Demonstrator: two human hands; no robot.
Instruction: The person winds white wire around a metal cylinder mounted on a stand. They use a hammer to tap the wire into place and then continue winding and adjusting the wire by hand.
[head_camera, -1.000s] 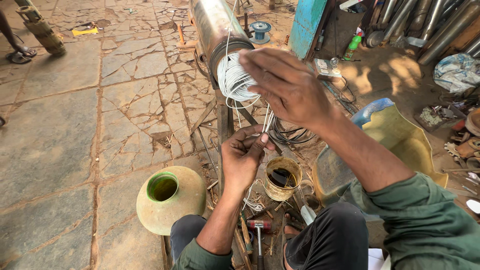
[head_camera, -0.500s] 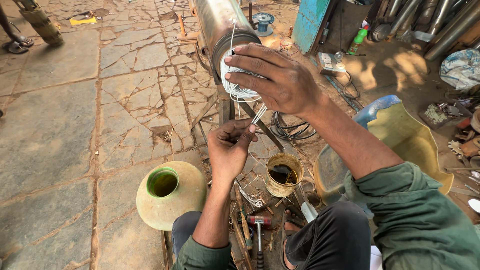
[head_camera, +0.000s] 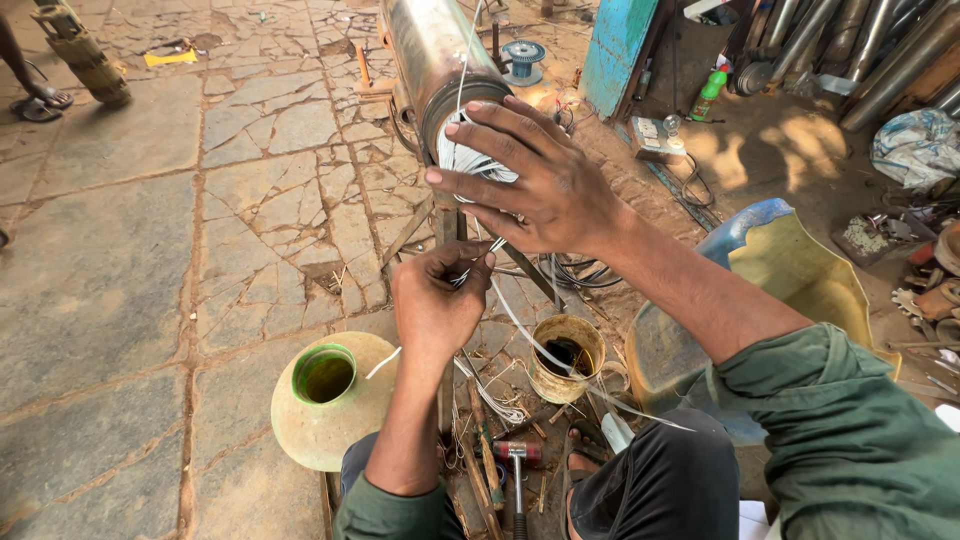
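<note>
Down by the person's knees, a small hammer (head_camera: 517, 460) with a red head band lies among scattered sticks and wire scraps, beside a round clay pot (head_camera: 325, 398) with a green rim and a stained tin can (head_camera: 566, 357). Just above these, the left hand (head_camera: 435, 305) is closed, pinching a few thin white wires (head_camera: 468, 272); over the last second it has risen closer to the metal cylinder. Beyond it, the right hand (head_camera: 535, 180) is spread with fingers fanned against the white wire coil (head_camera: 470, 160) packed in the open end of the steel cylinder (head_camera: 430, 50), having shifted only slightly. Farther off lie cracked stone paving (head_camera: 130, 250), a blue board (head_camera: 620, 45) and metal pipes (head_camera: 880, 45).
</note>
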